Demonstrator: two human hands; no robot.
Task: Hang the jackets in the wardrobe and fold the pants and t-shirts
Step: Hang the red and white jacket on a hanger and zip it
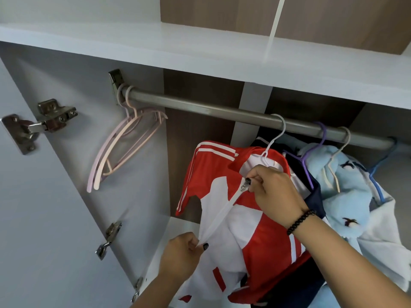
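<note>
Hanging from the rail (222,112), the red and white jacket (255,230) is being zipped: its zipper pull (244,185) is being pinched by the right hand (275,192), its hem by the left hand (180,256) directly below along the zip line.

Two empty pastel plastic hangers (124,147) on one grey metal rail (200,107). Four occupied hangers: white (274,138), purple (311,152), cream (340,150), blue (382,161). Two hands: left hand (180,254), right hand (275,190). Three metal door hinges (44,121).
</note>
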